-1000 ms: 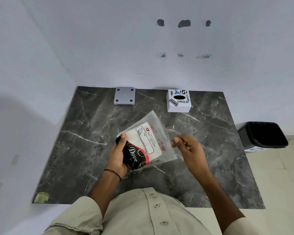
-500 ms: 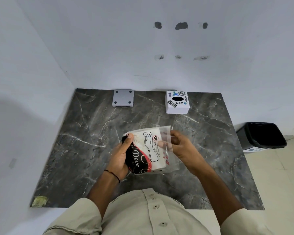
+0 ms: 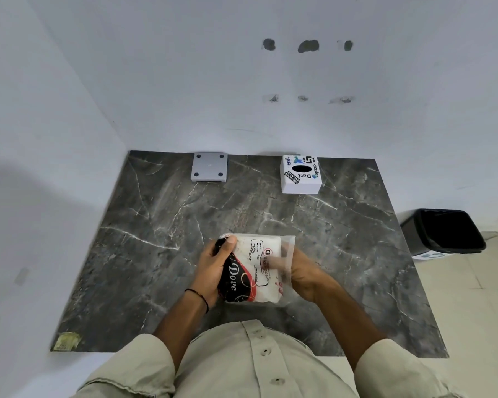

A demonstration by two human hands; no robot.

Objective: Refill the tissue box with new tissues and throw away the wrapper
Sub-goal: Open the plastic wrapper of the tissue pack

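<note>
A plastic-wrapped tissue pack [image 3: 253, 268], white with a black and red "Dove" print, is held above the near middle of the dark marble table [image 3: 156, 239]. My left hand [image 3: 213, 265] grips its left end, thumb on top. My right hand [image 3: 302, 274] is at the pack's right side, its fingers behind or inside the clear open end of the wrapper. The white cube tissue box [image 3: 301, 175], stickered and with a dark oval opening on top, stands at the table's far edge, well beyond both hands.
A grey square plate [image 3: 209, 167] lies at the far edge, left of the box. A black waste bin [image 3: 443, 231] stands on the floor to the right of the table. White walls close off the left and far sides. A yellowish scrap [image 3: 66, 341] sits at the near left corner.
My right hand moved left from beside the pack to its clear open end. The pack turned from tilted to nearly level and came closer to my body.
</note>
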